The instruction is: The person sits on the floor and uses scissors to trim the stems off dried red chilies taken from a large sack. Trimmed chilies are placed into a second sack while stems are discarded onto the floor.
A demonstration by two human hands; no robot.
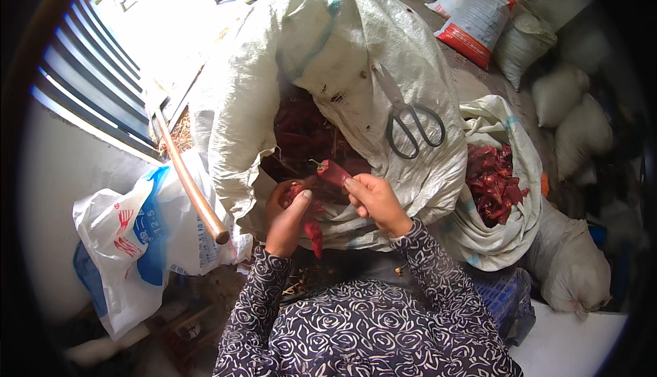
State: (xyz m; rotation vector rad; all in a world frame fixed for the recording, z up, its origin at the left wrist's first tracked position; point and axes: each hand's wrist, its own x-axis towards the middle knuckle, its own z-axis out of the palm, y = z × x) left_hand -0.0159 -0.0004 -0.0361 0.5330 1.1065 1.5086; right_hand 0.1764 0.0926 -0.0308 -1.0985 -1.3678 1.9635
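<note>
My left hand [287,218] is closed around dried red chili peppers [313,236], one hanging below the palm. My right hand [377,200] pinches the lower end of another dried red chili [332,173] between thumb and fingers, its green stem pointing up and left. Both hands are over the near edge of a large white woven sack [246,95], whose opening shows dark red chilies [303,136]. Black-handled scissors [405,115] lie on the sack's folded fabric, above and right of my right hand. At the right, a smaller woven sack [528,171] holds red chili pieces [493,184].
A wooden handle [192,187] slants at the left over a white and blue plastic bag [179,223]. A blue plastic crate [500,295] is beneath the smaller sack. Closed sacks [569,259] lie at the right, with a red and white bag [477,23] farther back.
</note>
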